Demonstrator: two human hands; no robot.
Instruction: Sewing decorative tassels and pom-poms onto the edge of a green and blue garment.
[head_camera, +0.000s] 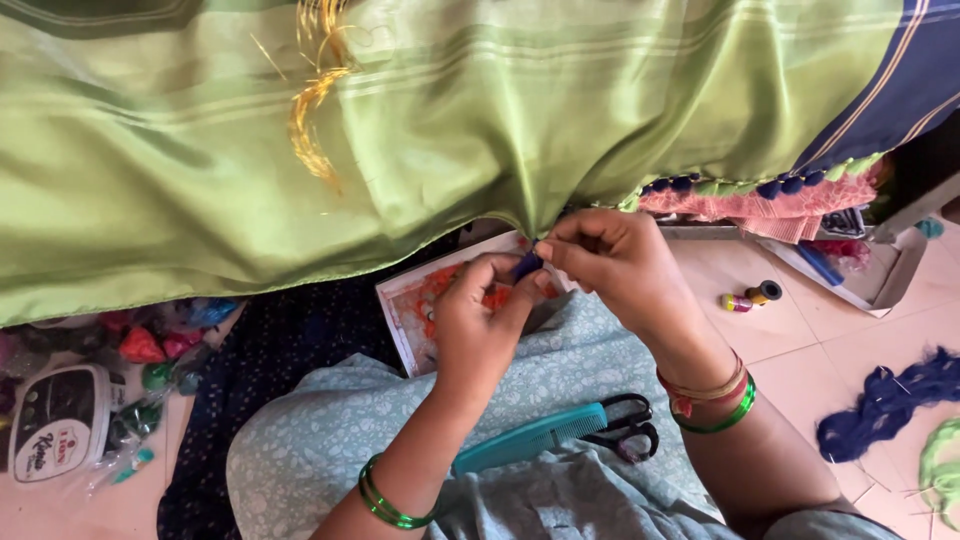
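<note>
Nearest, a pair of scissors (590, 428) with a teal sheath and black handles lies on the person's lap, on pale blue printed cloth (560, 370), between the two forearms. Green bangles circle the left wrist; green and red-gold bangles circle the right.

Above the lap, the left hand (478, 330) is closed narrow, thumb and forefinger pinching a small dark blue tassel (527, 265). The right hand (615, 265) meets it from the other side, its fingertips pressed together on the same tassel just where the hem of the green silk fabric (400, 140) is gathered. Both hands touch each other at that point.

Just behind the hands a shallow white tray (400, 320) holds orange material. On the tiled floor to the right lie two small thread spools (750, 296), a hank of dark blue thread (885, 400) and, at the frame edge, some light green thread (940, 475).

To the left sit bundled coloured threads (150, 345) and a white container (55, 420).

Farthest, the green fabric spans the view; a row of blue and green tassels (740, 185) edges it at right, and loose gold threads (315, 95) hang upon it.
</note>
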